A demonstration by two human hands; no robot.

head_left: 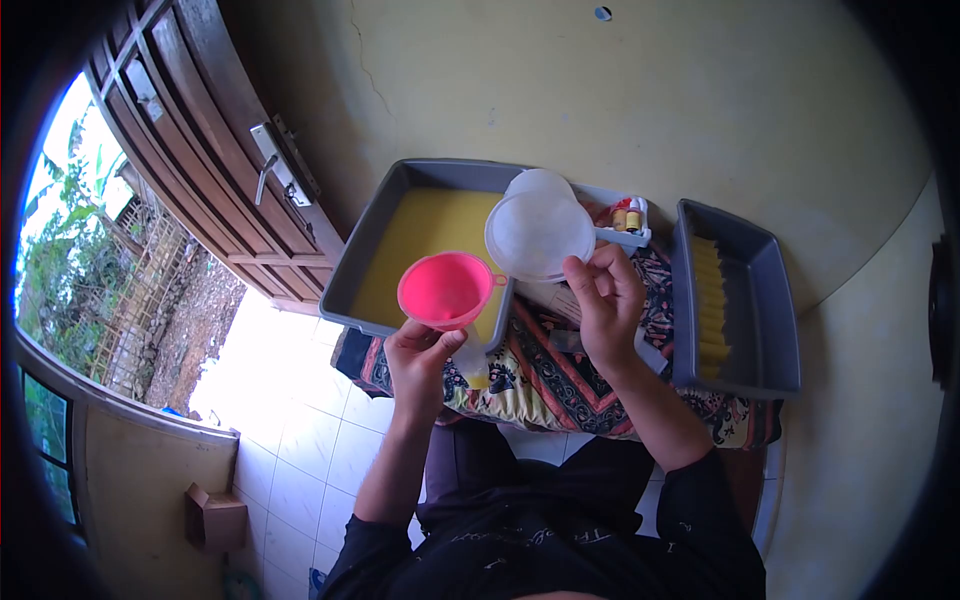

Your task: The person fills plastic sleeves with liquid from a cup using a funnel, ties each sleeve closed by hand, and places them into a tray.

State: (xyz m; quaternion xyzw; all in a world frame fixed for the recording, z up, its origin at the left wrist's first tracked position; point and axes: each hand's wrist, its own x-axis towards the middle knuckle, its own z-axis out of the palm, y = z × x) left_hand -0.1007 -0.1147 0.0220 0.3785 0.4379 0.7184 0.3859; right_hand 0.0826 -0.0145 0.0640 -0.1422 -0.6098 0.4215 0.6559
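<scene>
My left hand (415, 358) is closed around the lower part of a pink funnel (446, 288), whose wide mouth faces up. Below the funnel, a clear narrow plastic bag (473, 365) hangs from the same hand, with a little yellow in its bottom end. My right hand (608, 298) grips the rim of a translucent white plastic container (541, 234) between thumb and fingers. That container is tilted and close beside the funnel, over the right part of a grey tray (345, 275) of yellow liquid (415, 225).
Another grey tray (765, 320) on the right holds a row of filled yellow plastic tubes (709, 300). Small bottles (627, 219) stand in a white box at the back. A patterned cloth (560, 375) covers the table. A wooden door (215, 130) stands ajar at left.
</scene>
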